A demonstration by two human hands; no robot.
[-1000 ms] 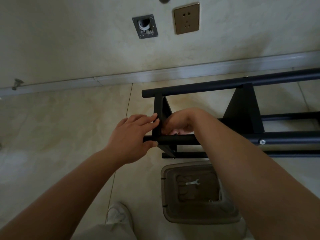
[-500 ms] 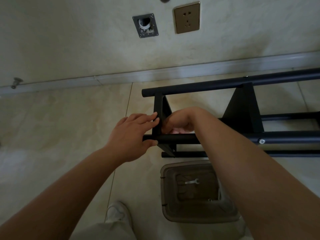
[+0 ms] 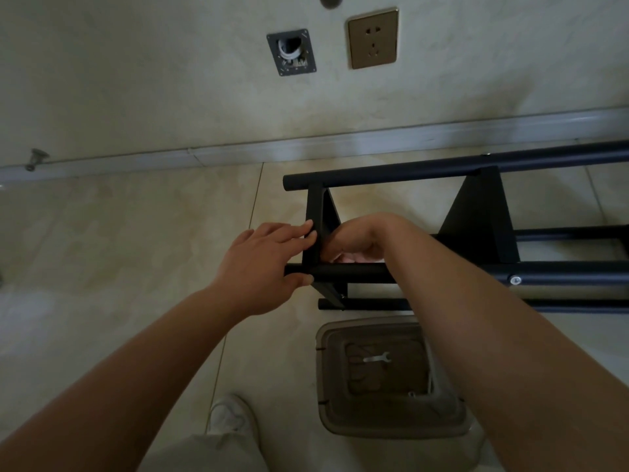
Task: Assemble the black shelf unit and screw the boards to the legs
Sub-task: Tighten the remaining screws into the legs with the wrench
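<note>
The black shelf unit lies on its side on the tiled floor, its far leg [image 3: 442, 168] running to the right edge of the view. My left hand [image 3: 262, 264] holds the left end of the near leg [image 3: 354, 270], thumb under the tube and fingers laid on the edge of the end board [image 3: 320, 212]. My right hand [image 3: 354, 240] is curled just behind that board, above the near leg. Its fingertips and anything in them are hidden. A second board [image 3: 476, 212] stands further right, and a silver screw head [image 3: 515, 280] shows on the near leg.
A brown plastic bin [image 3: 326, 413] stands on the floor under my right forearm, with a small silver wrench [image 3: 376, 358] lying inside. My white shoe [image 3: 228, 417] is beside it. The wall with a gold socket [image 3: 372, 39] and a baseboard [image 3: 204, 156] lies just behind the shelf.
</note>
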